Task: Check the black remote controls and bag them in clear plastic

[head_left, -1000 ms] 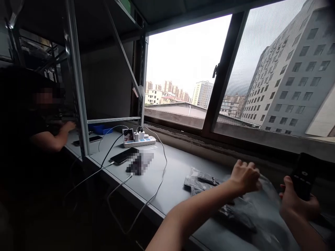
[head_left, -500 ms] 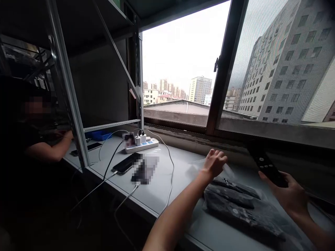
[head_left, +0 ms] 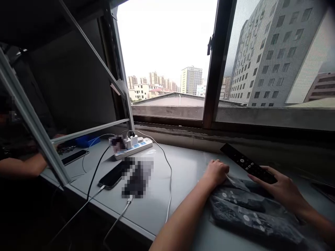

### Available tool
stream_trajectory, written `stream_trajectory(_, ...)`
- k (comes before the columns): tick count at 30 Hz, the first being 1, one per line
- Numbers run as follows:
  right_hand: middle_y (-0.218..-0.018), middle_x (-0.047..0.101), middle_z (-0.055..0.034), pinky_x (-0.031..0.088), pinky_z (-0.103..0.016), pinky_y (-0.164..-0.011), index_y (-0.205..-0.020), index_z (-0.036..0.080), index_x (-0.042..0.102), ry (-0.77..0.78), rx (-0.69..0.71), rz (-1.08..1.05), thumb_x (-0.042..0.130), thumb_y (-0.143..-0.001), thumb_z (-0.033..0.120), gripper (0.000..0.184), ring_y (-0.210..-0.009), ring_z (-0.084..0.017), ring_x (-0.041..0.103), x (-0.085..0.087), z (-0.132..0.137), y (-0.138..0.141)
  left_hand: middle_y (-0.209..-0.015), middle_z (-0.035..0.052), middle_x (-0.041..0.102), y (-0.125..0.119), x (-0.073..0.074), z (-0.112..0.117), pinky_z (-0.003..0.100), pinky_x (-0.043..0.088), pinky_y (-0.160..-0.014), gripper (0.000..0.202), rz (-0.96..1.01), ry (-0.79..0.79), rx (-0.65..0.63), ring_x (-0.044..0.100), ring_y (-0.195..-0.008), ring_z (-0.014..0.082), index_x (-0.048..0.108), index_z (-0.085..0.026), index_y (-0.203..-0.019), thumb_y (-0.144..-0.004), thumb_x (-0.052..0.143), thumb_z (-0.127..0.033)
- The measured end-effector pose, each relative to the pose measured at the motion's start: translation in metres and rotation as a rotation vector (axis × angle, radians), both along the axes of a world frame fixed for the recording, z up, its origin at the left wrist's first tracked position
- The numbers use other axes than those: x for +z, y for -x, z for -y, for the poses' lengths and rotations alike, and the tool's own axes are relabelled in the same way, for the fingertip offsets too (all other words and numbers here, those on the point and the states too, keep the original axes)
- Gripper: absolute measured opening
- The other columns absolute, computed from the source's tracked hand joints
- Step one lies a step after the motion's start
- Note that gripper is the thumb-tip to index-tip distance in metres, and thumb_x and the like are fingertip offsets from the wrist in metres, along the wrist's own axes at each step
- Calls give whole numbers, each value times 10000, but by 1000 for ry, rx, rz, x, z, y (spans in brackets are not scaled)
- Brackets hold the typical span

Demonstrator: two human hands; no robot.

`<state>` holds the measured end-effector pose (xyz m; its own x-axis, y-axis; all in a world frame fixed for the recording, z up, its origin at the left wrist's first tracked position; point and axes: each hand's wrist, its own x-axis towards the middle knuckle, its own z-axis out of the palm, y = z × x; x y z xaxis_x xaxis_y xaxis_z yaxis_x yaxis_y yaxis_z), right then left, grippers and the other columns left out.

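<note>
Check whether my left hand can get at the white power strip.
Probably, once freed: the left hand seems to be gripping the plastic bag, but only a thin white cable crosses the tabletop towards the power strip.

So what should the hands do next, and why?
Maybe lower the remote toward the plastic: the right hand holds it raised, the left hand seems to grip the plastic's edge, and other remotes show through it.
</note>
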<state>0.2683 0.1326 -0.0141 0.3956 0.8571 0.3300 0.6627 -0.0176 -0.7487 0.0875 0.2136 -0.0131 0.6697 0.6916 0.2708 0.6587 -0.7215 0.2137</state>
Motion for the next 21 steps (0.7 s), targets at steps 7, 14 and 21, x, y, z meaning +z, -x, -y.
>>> stream_trajectory(7, -614, 606, -14, 361, -314, -491, -900, 322, 600, 64, -137, 178, 619, -479, 708, 571, -611, -276, 582, -7, -14, -34, -739, 14, 610, 4, 3, -3, 237, 354, -618, 202, 37, 132, -60, 523, -727, 150, 630, -170, -741, -675, 477, -57)
stream_trajectory(14, -671, 636, -45, 342, -276, -501, -959, 251, 600, -14, -106, 164, 569, -542, 726, 633, -671, -266, 593, -9, -12, -33, -845, 34, 610, 3, 6, 3, 295, 368, -831, 306, 24, -15, 55, 518, -878, 190, 544, -178, -1015, -721, 490, -116)
stream_trajectory(21, -691, 632, -30, 323, -263, -502, -958, 247, 603, -42, -117, 252, 580, -574, 698, 593, -663, -245, 589, -10, -9, -28, -1020, 56, 559, 5, 9, 11, 360, 315, -928, 254, -68, -244, 62, 461, -1010, 212, 585, -222, -1032, -843, 423, -173)
